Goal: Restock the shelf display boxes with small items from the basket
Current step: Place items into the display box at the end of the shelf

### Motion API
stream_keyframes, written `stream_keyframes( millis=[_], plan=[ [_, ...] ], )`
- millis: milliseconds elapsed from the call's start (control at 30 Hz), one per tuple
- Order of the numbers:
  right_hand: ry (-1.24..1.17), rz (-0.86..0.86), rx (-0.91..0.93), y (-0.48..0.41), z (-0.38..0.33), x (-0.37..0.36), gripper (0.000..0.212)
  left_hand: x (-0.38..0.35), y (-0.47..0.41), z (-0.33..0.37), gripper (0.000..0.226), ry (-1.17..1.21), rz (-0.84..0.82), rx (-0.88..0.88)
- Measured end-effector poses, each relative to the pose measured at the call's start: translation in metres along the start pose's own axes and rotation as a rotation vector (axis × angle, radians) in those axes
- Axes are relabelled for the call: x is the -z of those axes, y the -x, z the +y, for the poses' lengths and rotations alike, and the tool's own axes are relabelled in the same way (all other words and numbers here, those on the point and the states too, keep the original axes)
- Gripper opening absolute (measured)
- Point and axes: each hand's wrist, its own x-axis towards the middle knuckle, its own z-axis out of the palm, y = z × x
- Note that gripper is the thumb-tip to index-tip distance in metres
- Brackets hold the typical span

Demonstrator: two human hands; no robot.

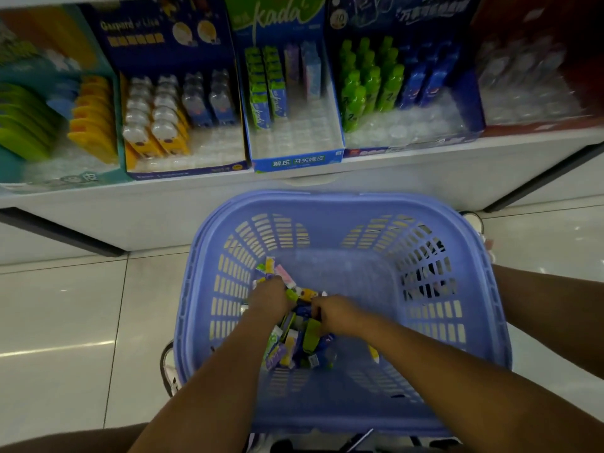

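**Stock check: one basket, five display boxes, two hands**

- Basket (343, 207): one, lilac plastic, rounded-rectangular, walls pierced with slot openings. Centre of frame, on the tiled floor (65, 322) below the shelf (196, 204).
- Items (294, 341): one loose heap of small flat packets in green, yellow, purple, pink and blue, at lower left of the basket bottom. Too jumbled to count.
- Left hand (268, 299): in the heap, fingers curled round a few packets that fan out above the knuckles.
- Right hand (336, 313): just beside it, fingers bent into the heap; cannot tell whether anything is held.
- Display boxes: five cardboard trays in a row along the top of frame.
  - Teal box (111, 93): green and yellow flat pieces.
  - Navy box (147, 50): four rows of blister packs.
  - Kada box (294, 160): two rows of green packs, front part bare.
  - Blue box (467, 103): three rows of green bottles.
  - Red box (523, 27): contents blurred.
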Motion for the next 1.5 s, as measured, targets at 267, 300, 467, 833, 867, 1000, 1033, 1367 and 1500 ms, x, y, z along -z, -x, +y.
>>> stream_keyframes(
  millis=[267, 300, 467, 833, 867, 1000, 1033, 1367, 1500],
  plan=[
    [-0.064, -0.048, 0.004, 0.014, -0.005, 0.022, 0.026, -0.004, -0.008, 0.010, 0.025, -0.113, 0.064, -0.030],
    [-0.090, -0.026, -0.008, 0.018, -0.005, 0.032, 0.025, -0.001, -0.008, 0.012, 0.025, -0.031, 0.063, -0.040],
    [-0.098, 0.146, -0.043, 0.046, -0.010, 0.098, 0.020, 0.044, -0.003, 0.028, 0.022, 0.416, 0.164, -0.125],
    [-0.622, 0.511, 0.353, 0.117, -0.122, 0.193, 0.021, 0.202, 0.104, -0.014, 0.006, 1.231, 0.154, -0.321],
    [-0.673, 0.522, 0.403, 0.118, -0.135, 0.197, 0.020, 0.205, 0.113, -0.022, 0.005, 1.323, 0.197, -0.350],
    [-0.766, 0.603, 0.542, 0.111, -0.189, 0.211, 0.019, 0.207, 0.134, -0.051, 0.021, 1.516, 0.370, -0.365],
    [-0.763, 0.633, 0.571, 0.108, -0.203, 0.215, 0.019, 0.207, 0.134, -0.057, 0.023, 1.543, 0.431, -0.347],
    [-0.316, 0.803, 0.733, 0.018, -0.364, 0.235, 0.032, 0.205, 0.132, -0.126, 0.027, 1.821, 0.870, -0.130],
    [-0.059, 0.783, 0.730, -0.020, -0.400, 0.227, 0.028, 0.202, 0.131, -0.146, 0.026, 1.908, 0.932, -0.077]
  ],
)
